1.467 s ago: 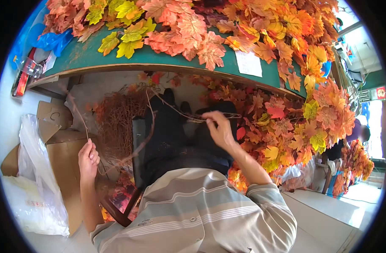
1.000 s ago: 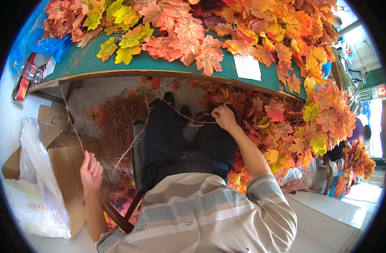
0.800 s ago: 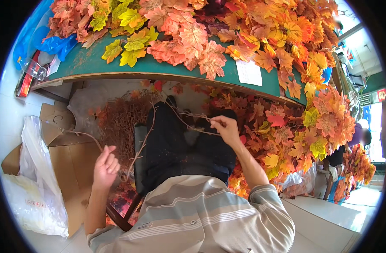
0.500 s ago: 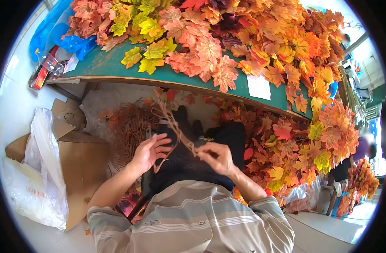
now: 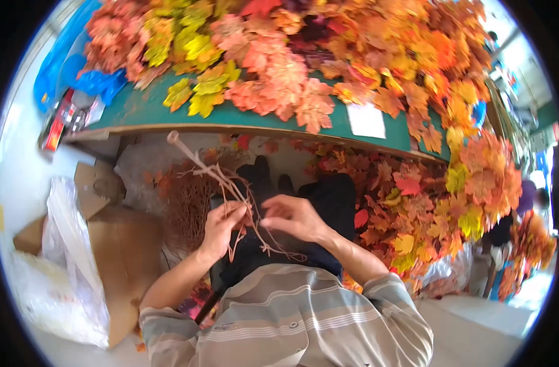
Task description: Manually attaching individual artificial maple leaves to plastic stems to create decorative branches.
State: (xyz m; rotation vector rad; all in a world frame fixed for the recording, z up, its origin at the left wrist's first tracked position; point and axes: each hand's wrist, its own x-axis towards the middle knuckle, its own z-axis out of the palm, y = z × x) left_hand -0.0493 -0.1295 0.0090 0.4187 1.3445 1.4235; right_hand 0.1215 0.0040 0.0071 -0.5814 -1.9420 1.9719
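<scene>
The left hand (image 5: 221, 229) is gripping a brown, wiry, forking twig bundle (image 5: 218, 175), its thicker stem (image 5: 186, 150) jutting ahead; the right hand (image 5: 296, 218) is hovering half-open just beside it, contact unclear.

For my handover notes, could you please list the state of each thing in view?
Branched brown stem: held, thick end up-left.
Left hand: closed on the stem.
Right hand: partly open beside the stem; contact unclear.
Maple leaves: heaped on the green table.
White paper sheet: lying near the table's edge.
Blue plastic bag: crumpled.
Translucent plastic bag: rumpled, partly hiding the cardboard box.
</scene>
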